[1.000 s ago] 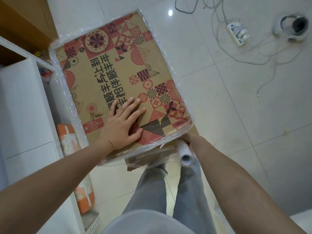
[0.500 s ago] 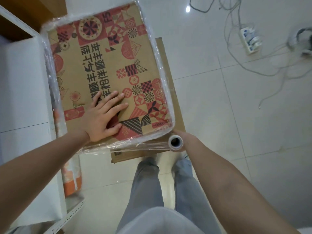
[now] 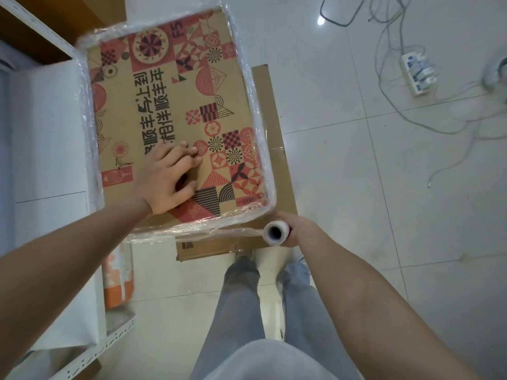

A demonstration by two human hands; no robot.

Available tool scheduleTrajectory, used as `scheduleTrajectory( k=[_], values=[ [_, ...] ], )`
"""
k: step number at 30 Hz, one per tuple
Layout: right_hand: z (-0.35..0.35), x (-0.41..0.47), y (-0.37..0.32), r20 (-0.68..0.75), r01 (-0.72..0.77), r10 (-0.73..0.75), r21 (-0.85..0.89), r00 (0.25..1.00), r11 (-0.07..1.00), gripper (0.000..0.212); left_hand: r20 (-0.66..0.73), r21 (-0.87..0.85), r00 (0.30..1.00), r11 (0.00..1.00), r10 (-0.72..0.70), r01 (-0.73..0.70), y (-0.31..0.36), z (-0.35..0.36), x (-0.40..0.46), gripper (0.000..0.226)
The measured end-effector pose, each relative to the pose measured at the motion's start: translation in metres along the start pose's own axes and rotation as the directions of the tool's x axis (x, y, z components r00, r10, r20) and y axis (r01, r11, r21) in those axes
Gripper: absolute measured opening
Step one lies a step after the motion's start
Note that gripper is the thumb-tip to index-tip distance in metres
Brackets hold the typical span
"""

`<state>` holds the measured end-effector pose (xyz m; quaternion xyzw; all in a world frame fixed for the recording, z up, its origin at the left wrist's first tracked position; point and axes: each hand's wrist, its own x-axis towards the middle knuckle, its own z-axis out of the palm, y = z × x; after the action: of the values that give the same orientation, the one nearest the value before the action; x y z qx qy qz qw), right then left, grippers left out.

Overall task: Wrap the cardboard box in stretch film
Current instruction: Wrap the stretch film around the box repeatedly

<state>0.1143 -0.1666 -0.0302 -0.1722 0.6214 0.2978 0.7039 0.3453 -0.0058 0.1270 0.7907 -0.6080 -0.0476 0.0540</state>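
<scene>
A brown cardboard box (image 3: 170,86) with red and black patterns on its top stands in front of me, its sides banded in clear stretch film. My left hand (image 3: 167,178) presses down on the box top near the front edge, fingers slightly bent. My right hand (image 3: 297,229) grips the stretch film roll (image 3: 275,233) at the box's front right corner, the hollow core end facing me. A taut strip of film (image 3: 219,231) runs from the roll along the box's front side.
The box rests on a flat brown carton (image 3: 277,165) on the white tiled floor. A white shelf unit (image 3: 41,149) stands close on the left, with an orange and white pack (image 3: 118,278) beside it. A power strip (image 3: 417,72) and loose cables lie at the far right. My legs are below.
The roll has come round to the box's front right corner and turned its open end towards me. My left hand stayed on the box top, its fingers now more bent.
</scene>
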Motion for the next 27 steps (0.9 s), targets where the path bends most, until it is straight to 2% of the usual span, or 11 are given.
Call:
scheduleTrajectory(
  k=[1, 4, 7, 9, 11, 14, 18, 20, 23, 27],
  values=[
    [-0.001, 0.0, -0.001, -0.004, 0.002, -0.002, -0.017, 1.0, 1.0, 0.041, -0.061, -0.01, 0.997, 0.999, -0.039, 0.038, 0.006, -0.001, 0.007, 0.044],
    [-0.012, -0.001, -0.007, -0.043, 0.022, -0.027, -0.114, 0.999, 0.993, 0.025, -0.177, -0.083, 0.951, 0.967, -0.253, 0.242, 0.027, 0.003, 0.033, 0.041],
    [-0.024, -0.002, -0.01, -0.116, 0.016, -0.029, -0.111, 0.993, 0.994, 0.024, -0.141, -0.032, 0.911, 0.921, -0.388, 0.387, 0.038, 0.017, 0.045, 0.046],
    [-0.033, -0.001, -0.012, -0.106, -0.002, 0.0, -0.015, 0.994, 1.0, 0.028, -0.105, -0.009, 0.891, 0.896, -0.441, 0.443, 0.037, 0.023, 0.046, 0.049],
    [-0.037, 0.0, -0.013, -0.063, -0.034, 0.04, 0.082, 0.997, 0.996, 0.037, -0.102, 0.002, 0.887, 0.892, -0.45, 0.452, 0.034, 0.026, 0.045, 0.053],
    [-0.034, 0.002, -0.014, 0.002, -0.075, 0.075, 0.117, 0.997, 0.99, 0.053, -0.101, 0.028, 0.891, 0.894, -0.443, 0.448, 0.032, 0.027, 0.046, 0.057],
    [-0.04, 0.001, -0.016, 0.093, -0.082, 0.08, 0.022, 0.992, 0.996, 0.067, -0.113, 0.027, 0.887, 0.891, -0.449, 0.454, 0.033, 0.028, 0.045, 0.057],
    [-0.048, 0.0, -0.02, 0.096, -0.08, 0.083, -0.029, 0.992, 0.996, 0.056, -0.122, 0.025, 0.887, 0.892, -0.446, 0.452, 0.033, 0.029, 0.045, 0.057],
    [-0.057, 0.0, -0.029, -0.006, -0.052, 0.052, -0.035, 0.999, 0.998, 0.032, -0.115, 0.031, 0.885, 0.889, -0.451, 0.457, 0.033, 0.029, 0.047, 0.058],
    [-0.046, -0.011, -0.039, -0.095, -0.017, 0.005, -0.123, 0.995, 0.992, 0.022, -0.138, 0.019, 0.888, 0.895, -0.439, 0.446, 0.032, 0.029, 0.046, 0.055]
  ],
)
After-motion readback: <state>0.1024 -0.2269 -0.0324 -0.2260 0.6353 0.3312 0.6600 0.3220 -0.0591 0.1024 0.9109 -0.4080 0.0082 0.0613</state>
